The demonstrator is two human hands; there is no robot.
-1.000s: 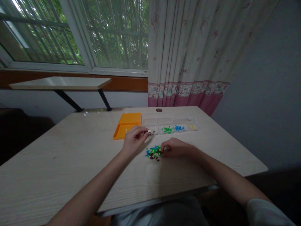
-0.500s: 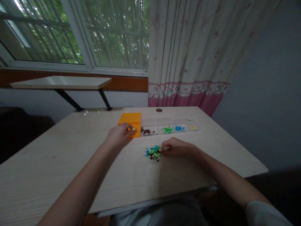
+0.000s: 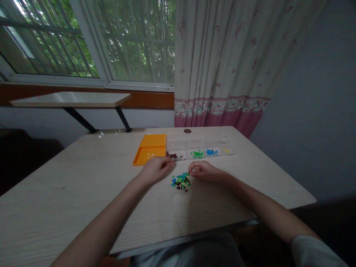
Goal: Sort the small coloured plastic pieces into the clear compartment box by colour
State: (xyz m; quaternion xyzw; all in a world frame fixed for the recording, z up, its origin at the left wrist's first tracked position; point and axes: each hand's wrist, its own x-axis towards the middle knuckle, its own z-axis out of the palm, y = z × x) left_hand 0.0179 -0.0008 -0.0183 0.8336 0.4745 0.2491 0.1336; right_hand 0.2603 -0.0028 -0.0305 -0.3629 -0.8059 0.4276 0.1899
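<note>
A small pile of mixed beads (image 3: 181, 181), blue, green and dark, lies on the wooden table (image 3: 83, 193). My left hand (image 3: 156, 170) hovers just left of the pile, fingers curled loosely with nothing visible in them. My right hand (image 3: 204, 171) rests just right of the pile, fingers pinched on a tiny pale bead. Behind the hands an orange tray (image 3: 150, 150) holds a few pale beads. Beside it a clear compartment box (image 3: 200, 148) holds dark, green, blue and yellow beads in separate sections.
A round cable hole (image 3: 187, 131) sits at the table's far edge. Behind the table are a window, a patterned curtain (image 3: 222, 63) and a narrow side table (image 3: 69, 99) along the wall. The table's right corner lies near a grey wall.
My left hand carried a pale bead from the clear box to the orange tray, left it there, and came back beside the pile. My right hand lifted slightly from the pile's edge.
</note>
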